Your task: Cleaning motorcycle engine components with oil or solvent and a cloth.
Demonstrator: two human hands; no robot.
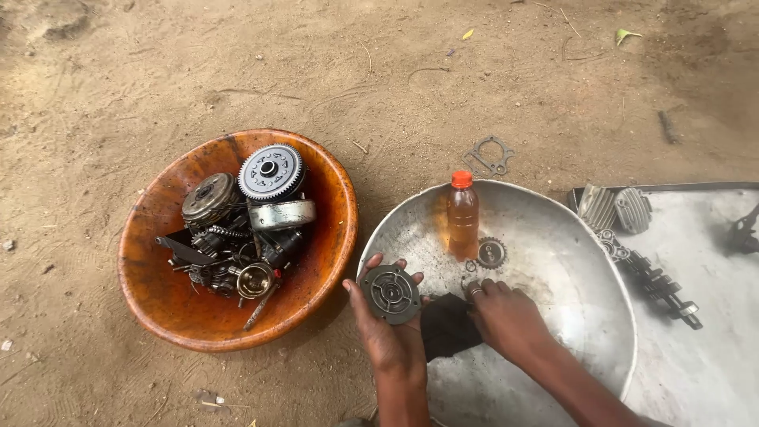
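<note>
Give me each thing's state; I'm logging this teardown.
Round metal plate: held up in left hand.
Dark rag: crumpled under right hand.
Bottle: upright, orange cap on, amber liquid inside.
Small gear: lying flat in metal basin.
Orange bowl: filled with greasy engine parts.
Gasket: flat on dirt.

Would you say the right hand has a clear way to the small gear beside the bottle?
Probably yes. The right hand rests on the dark cloth in the metal pan, and the gear lies just beyond its fingers with only bare pan between. The bottle stands to the side, not in the way.
</note>
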